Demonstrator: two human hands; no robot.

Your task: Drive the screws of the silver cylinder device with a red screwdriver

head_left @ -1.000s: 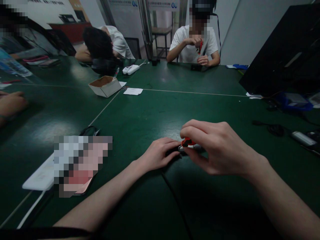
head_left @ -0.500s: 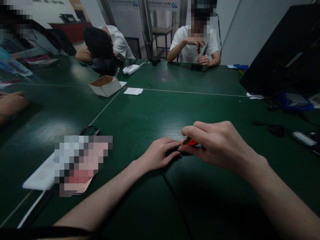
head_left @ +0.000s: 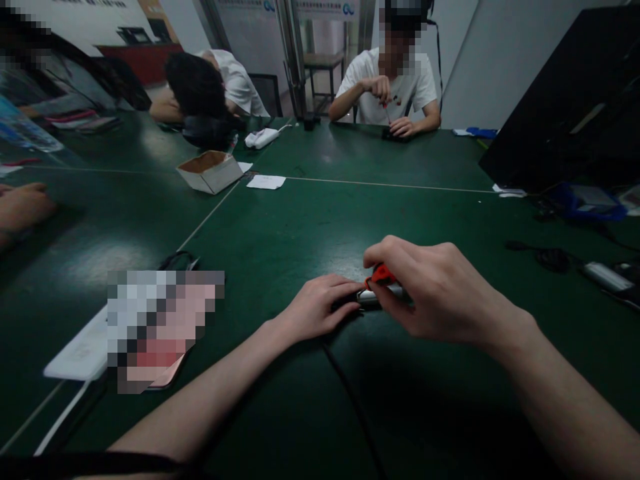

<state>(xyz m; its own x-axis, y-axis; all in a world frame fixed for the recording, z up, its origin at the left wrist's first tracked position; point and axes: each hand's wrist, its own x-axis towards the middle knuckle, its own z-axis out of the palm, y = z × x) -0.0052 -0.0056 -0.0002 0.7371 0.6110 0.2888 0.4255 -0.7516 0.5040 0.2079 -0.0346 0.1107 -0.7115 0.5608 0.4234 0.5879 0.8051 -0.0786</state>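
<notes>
Surface (head_left: 300,220): green, pale seams crossing beyond the hands.
Black panel (head_left: 545,100): slanted, far right.
Carton (head_left: 213,180): open-topped, well apart, far left.
Right hand (head_left: 430,293): arched, fingers pinching tool.
Left hand (head_left: 320,303): low, fingers grasping device.
Pink phone (head_left: 173,372): near left forearm.
Device (head_left: 369,297): black-and-silver, between hands.
Tool (head_left: 383,275): red-and-black, above device, tip unclear.
</notes>
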